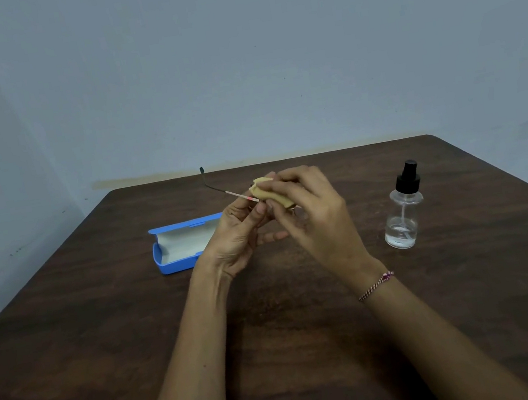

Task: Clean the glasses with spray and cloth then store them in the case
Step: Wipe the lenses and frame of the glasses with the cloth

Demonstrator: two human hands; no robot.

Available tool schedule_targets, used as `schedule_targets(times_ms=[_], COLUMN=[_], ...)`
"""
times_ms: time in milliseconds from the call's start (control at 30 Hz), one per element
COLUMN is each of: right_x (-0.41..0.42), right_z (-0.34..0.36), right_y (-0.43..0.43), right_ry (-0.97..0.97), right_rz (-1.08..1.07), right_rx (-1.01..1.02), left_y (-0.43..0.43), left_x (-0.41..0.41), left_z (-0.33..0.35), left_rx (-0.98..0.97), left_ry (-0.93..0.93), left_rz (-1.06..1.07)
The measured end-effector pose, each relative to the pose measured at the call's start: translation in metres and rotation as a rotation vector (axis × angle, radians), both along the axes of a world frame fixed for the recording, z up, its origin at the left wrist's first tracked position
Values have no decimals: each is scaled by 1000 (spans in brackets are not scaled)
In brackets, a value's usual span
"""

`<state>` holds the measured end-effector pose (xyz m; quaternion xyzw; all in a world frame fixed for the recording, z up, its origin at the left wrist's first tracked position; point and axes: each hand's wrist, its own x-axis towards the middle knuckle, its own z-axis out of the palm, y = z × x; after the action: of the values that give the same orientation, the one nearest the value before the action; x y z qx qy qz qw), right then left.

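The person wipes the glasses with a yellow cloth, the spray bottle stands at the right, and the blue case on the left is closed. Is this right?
No. The head view shows the blue case open, its pale inside visible. The rest holds: the left hand holds the glasses, the right hand holds the yellow cloth to them, and the spray bottle stands at the right.

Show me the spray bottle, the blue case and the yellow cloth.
spray bottle (402, 228), head view, clear body.
blue case (178, 266), head view, front outer wall.
yellow cloth (281, 198), head view, bare fold beside fingers.
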<state>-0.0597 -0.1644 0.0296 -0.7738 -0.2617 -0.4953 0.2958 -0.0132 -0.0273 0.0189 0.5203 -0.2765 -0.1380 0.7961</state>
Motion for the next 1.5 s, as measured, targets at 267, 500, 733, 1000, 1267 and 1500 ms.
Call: schedule_targets(times_ms=[267,500,733,1000,1267,1500], right_x=[5,0,4,2,-2,1], right_z=[-1,0,0,0,0,0], right_y=[-7,0,-3,-1,7,-1], right_ry=[17,0,5,-3,-33,-33], right_rz=[-103,37,-27,-9,42,47], right_rx=[65,9,62,3,-47,-76], left_y=[2,4,1,6,5,5], left_x=[-3,-1,-2,-2,-4,-4], left_z=[4,7,7,8,10,12], left_rx=[20,-57,-107,-196,-199,-270], left_ry=[-28,-44,-44,-33,-3,-27], left_rz=[-10,73,30,22,1,26])
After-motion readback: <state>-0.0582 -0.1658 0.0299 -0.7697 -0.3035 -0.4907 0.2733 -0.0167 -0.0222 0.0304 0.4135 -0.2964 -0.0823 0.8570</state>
